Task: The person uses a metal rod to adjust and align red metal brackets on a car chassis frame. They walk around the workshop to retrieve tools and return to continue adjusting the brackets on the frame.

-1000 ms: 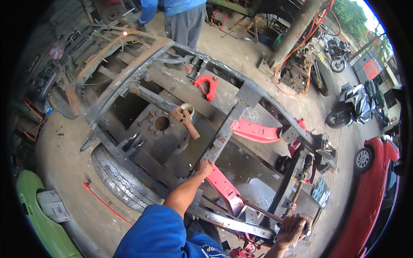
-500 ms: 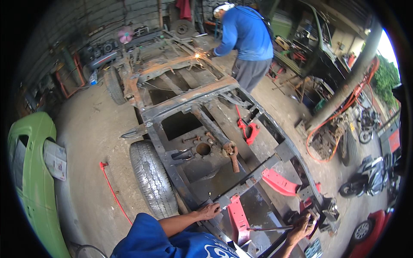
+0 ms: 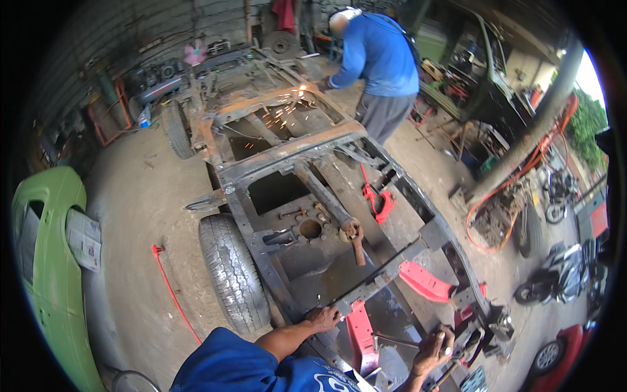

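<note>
A bare black vehicle chassis frame (image 3: 290,163) stretches away in front of me, rusty toward its far end. My left hand (image 3: 324,318) rests at its near crossmember with fingers curled over the metal, beside a red bracket (image 3: 361,333). To the right, my right hand (image 3: 434,349) is closed around a thin dark metal rod (image 3: 398,340), whose far end points left to that bracket. A second red bracket (image 3: 424,282) is fitted farther right. A rusty shaft joint (image 3: 354,235) hangs over the middle of the frame.
A co-worker in blue (image 3: 385,55) bends over the far frame, where sparks (image 3: 284,116) fly. A tyre (image 3: 234,271) stands left of the frame. A green car body (image 3: 49,261) lies left; a post (image 3: 529,130) with an orange hose and a motorcycle (image 3: 558,274) stand right.
My right hand has moved left and slightly down, turning the rod so its far end sits higher. My left hand stays about where it was. The sparks now spray wider.
</note>
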Action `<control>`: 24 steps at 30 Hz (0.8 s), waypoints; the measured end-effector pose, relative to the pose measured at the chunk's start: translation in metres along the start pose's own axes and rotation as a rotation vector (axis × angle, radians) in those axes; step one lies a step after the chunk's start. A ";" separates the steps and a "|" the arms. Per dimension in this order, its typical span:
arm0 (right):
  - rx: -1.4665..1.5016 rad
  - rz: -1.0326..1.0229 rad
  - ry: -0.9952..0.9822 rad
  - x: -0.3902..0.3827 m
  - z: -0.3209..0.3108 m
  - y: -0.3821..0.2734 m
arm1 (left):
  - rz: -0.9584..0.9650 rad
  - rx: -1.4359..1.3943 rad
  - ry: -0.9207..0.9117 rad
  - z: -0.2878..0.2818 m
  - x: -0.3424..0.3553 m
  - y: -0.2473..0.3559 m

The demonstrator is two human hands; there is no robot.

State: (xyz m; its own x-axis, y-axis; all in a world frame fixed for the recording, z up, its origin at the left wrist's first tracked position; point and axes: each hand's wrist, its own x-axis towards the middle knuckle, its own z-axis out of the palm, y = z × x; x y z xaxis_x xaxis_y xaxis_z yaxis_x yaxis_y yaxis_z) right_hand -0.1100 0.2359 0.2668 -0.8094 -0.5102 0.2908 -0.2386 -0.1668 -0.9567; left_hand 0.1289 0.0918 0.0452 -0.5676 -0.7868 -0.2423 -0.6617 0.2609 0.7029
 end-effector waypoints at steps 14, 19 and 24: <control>0.108 0.024 0.056 -0.035 -0.058 -0.054 | -0.066 0.244 -0.056 0.004 0.003 0.010; 0.136 -0.005 0.109 -0.045 -0.088 -0.054 | -0.180 0.278 -0.096 0.000 0.003 0.020; 0.214 0.022 0.082 -0.048 -0.102 -0.056 | -0.219 0.300 -0.075 -0.005 0.000 0.032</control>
State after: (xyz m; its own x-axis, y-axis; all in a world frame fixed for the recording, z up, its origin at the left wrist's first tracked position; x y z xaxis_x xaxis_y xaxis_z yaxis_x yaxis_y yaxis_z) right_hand -0.1121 0.3555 0.3051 -0.8563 -0.4467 0.2591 -0.1081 -0.3356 -0.9358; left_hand 0.1099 0.0970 0.0715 -0.4235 -0.8020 -0.4213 -0.8791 0.2516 0.4048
